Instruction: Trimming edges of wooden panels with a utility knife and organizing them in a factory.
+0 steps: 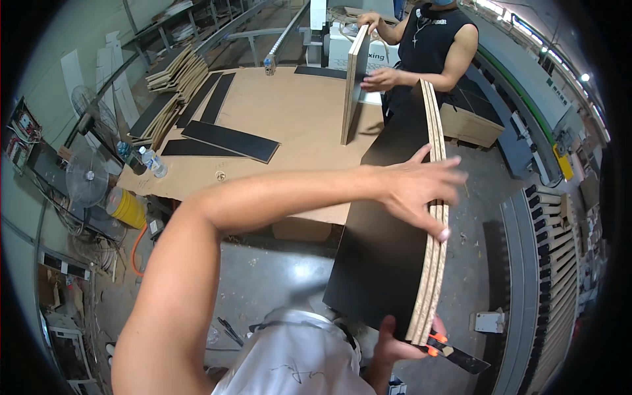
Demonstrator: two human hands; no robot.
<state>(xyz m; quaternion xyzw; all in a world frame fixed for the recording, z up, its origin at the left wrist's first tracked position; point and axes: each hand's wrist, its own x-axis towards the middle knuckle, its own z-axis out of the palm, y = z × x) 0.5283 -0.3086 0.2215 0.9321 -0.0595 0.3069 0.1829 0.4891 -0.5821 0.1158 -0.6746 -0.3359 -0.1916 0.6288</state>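
A stack of several long black boards (388,243) with raw particleboard edges stands on its long side in front of me, its edges facing up and right. My left hand (421,194) lies across those edges with fingers spread, the fingertips blurred. Around the near end of the stack is my right hand (395,341), thumb on the black face and the other fingers partly hidden beneath. An orange-and-black tool with a flat dark blade (466,359) sticks out beside the right fingers; its exact kind is unclear.
Across the brown worktable (283,99), a person in a black sleeveless top (434,39) holds upright boards (355,79). Loose black strips (230,139) and a water bottle (153,162) lie or stand at left, near stacked boards (174,72). A roller rack (550,263) stands at right.
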